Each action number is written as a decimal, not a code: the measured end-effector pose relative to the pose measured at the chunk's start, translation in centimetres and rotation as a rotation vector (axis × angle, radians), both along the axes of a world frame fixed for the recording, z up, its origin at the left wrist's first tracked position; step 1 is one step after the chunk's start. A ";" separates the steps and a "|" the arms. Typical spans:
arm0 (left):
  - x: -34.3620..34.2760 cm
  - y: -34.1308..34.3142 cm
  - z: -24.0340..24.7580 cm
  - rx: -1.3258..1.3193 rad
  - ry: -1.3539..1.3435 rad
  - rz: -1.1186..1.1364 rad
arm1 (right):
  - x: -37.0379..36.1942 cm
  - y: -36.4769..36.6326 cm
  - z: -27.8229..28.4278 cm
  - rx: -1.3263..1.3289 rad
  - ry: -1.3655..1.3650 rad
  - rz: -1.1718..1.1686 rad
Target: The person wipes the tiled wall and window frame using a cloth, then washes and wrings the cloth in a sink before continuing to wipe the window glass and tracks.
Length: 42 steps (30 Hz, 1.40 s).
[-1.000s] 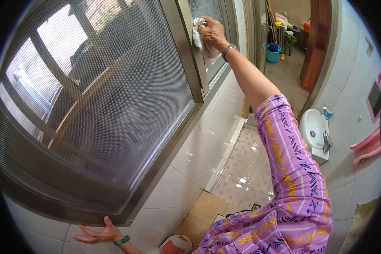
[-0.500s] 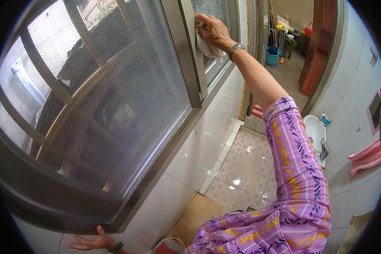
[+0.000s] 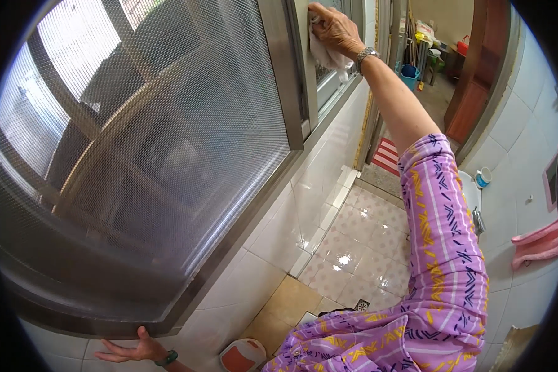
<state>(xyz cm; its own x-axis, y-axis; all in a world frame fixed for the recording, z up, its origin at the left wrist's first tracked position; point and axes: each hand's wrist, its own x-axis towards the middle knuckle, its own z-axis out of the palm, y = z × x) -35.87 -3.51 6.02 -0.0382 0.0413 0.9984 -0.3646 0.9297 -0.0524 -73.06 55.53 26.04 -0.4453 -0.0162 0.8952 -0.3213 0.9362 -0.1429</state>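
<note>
I have my right hand holding a white cloth up at the window frame, while my left hand is low down, with its fingers spread wide, close to the bottom of the big mesh screen, though I can't tell if its thumb touches.

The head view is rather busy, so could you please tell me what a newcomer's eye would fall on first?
The mesh screen fills most of the left side. On the right, a purple patterned sleeve leads up to the right hand, which holds a white cloth at the top. At lower left, the left hand spreads its fingers by the screen's lower edge.
</note>
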 end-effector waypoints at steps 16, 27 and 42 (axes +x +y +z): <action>4.3 1.0 -2.2 0.118 0.001 -0.121 | -0.4 6.4 -8.6 -0.417 0.262 -0.138; 3.7 2.2 -1.6 0.159 0.054 -0.122 | -1.5 3.9 -9.9 0.051 0.024 -0.317; 3.4 1.9 -1.8 0.095 0.049 -0.086 | 2.0 4.4 -2.2 -0.623 0.246 0.073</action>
